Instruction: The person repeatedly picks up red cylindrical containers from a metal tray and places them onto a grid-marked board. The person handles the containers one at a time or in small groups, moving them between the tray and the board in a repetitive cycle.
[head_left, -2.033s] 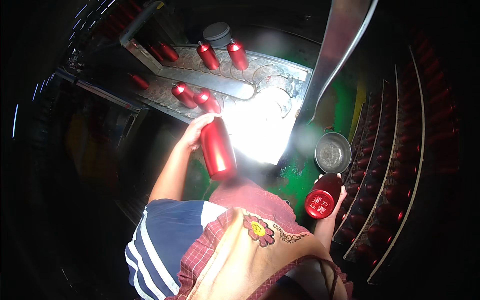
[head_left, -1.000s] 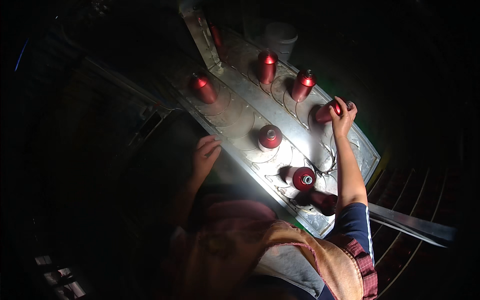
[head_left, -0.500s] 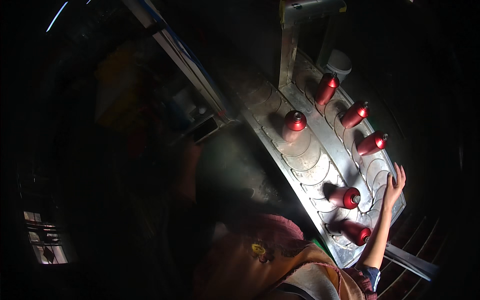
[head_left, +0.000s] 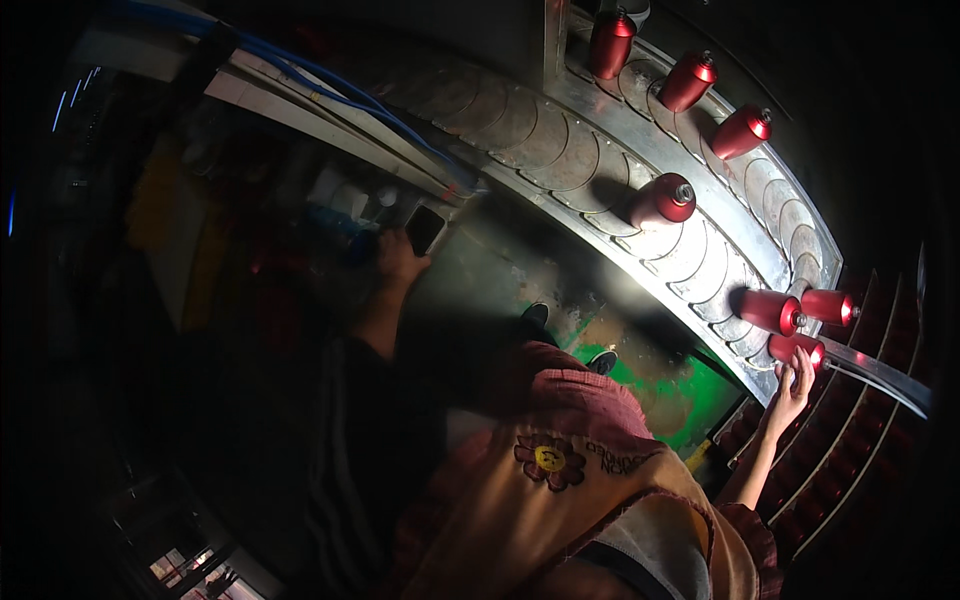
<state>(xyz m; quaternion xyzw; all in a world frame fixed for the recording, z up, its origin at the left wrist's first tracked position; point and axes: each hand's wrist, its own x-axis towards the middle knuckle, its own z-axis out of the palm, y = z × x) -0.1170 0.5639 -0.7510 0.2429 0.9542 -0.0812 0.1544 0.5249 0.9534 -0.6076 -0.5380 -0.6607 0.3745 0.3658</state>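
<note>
Glossy red bottles with bare narrow necks stand on a metal conveyor of overlapping round plates point(head_left: 570, 155). My right hand point(head_left: 792, 392) reaches to the conveyor's near right end, its fingers curled against the shoulder of one red bottle point(head_left: 790, 347). Close beside that are another red bottle point(head_left: 768, 310) and a third red bottle point(head_left: 826, 306). A single red bottle point(head_left: 663, 200) stands mid-way along the near lane. In the dim left part, my left hand point(head_left: 400, 258) rests against a dark flat rectangle point(head_left: 425, 229) at a bench corner; its fingers are hard to make out.
Along the far lane stand a red bottle point(head_left: 612, 45), a red bottle point(head_left: 688, 82) and a red bottle point(head_left: 742, 132). A metal rail point(head_left: 880, 375) juts from the conveyor's end over dark racks point(head_left: 830, 460). Blue cables point(head_left: 330, 95) run along a beam at upper left.
My view has swung, bringing the floor and racks into sight. My right hand has moved from the conveyor's far edge to a bottle at its near end. My left hand now shows by the dark rectangle.
</note>
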